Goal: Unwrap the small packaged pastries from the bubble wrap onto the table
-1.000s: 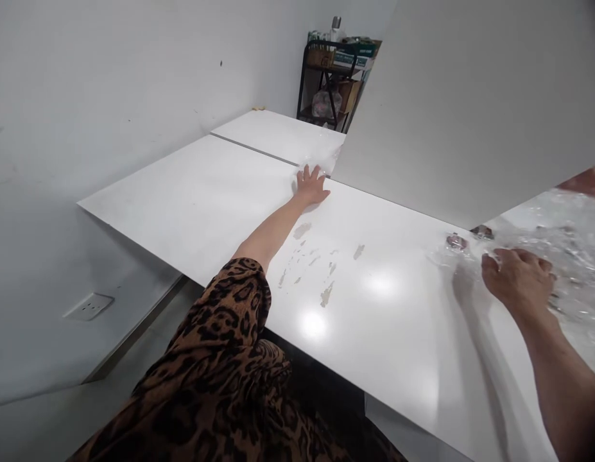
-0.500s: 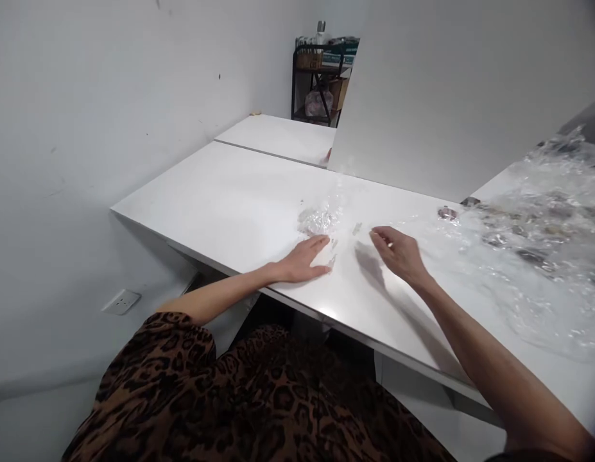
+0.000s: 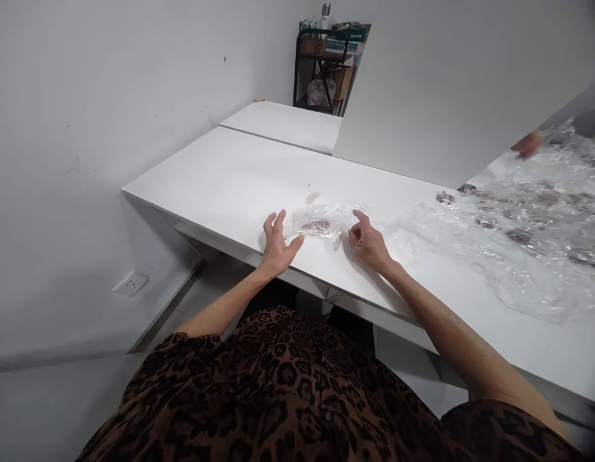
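A clear plastic bag (image 3: pixel 316 226) with a small purplish-red item inside lies flat on the white table (image 3: pixel 215 173), between my two hands. Along its left end my left hand (image 3: pixel 278 250) has its fingers spread, and the thumb tip is close to the bag's lower edge. My right hand (image 3: pixel 368 244) is at the bag's right end. Its index finger stretches out while the other fingers curl under; whether they touch the film is hard to make out. One small pale scrap (image 3: pixel 336 244) lies just below the bag and another (image 3: pixel 312 197) above it.
A heap of clear plastic bags with dark and reddish items (image 3: pixel 523 224) covers the table's right side. Another person's hand (image 3: pixel 528 145), blurred, is above its far edge. Behind the table rises a grey-white panel (image 3: pixel 446 90); a black shelf (image 3: pixel 321 58) stands farther back.
The bunched plastic now lies spread out flat. My left hand has moved left with fingers lifted and apart; my right hand has come left to the bag. Another person's hand has appeared upper right.
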{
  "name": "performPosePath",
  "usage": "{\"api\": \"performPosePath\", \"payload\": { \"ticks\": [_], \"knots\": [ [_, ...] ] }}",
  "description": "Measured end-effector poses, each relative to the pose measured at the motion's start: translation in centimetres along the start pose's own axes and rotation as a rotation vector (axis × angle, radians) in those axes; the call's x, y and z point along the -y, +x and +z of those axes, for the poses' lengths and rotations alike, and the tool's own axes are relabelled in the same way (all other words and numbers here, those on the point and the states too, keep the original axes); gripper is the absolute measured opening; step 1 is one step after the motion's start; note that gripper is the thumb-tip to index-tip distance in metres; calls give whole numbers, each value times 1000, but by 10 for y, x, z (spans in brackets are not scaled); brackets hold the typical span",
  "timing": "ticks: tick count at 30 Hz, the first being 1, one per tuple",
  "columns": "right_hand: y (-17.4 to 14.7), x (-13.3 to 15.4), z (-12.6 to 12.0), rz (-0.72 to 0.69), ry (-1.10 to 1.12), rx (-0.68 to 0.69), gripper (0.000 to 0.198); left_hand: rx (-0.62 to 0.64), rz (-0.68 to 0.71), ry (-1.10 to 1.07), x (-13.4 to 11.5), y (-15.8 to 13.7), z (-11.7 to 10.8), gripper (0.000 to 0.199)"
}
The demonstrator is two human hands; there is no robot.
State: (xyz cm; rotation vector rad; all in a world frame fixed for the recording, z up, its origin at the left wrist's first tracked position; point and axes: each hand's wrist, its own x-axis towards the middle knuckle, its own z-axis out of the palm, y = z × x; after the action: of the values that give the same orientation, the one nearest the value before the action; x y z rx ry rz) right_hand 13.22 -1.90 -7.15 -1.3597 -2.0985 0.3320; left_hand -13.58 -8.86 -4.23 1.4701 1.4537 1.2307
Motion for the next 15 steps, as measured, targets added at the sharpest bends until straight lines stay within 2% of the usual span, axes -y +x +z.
{"api": "performPosePath", "payload": {
  "ticks": [2,4,6,8,10,12,15],
  "knots": [
    [-6,3,1,8,-20,-10,62,-13,208,248,-13,14,5,75],
    [-10,5,2,22,-30,-18,58,68,350,454,-25,33,17,69],
    [-12,6,1,29,-18,-39,55,126,392,587,-31,56,29,54],
    [-15,7,-1,25,7,-69,52,122,331,617,-30,79,37,24],
    [-19,9,-4,3,28,-113,47,49,193,454,-25,95,38,7],
    [-21,15,-8,-49,38,-165,39,-53,70,145,-18,100,35,12],
    [-20,31,-11,-135,37,-270,34,-164,-37,-288,-11,88,31,15]
  ]
}}
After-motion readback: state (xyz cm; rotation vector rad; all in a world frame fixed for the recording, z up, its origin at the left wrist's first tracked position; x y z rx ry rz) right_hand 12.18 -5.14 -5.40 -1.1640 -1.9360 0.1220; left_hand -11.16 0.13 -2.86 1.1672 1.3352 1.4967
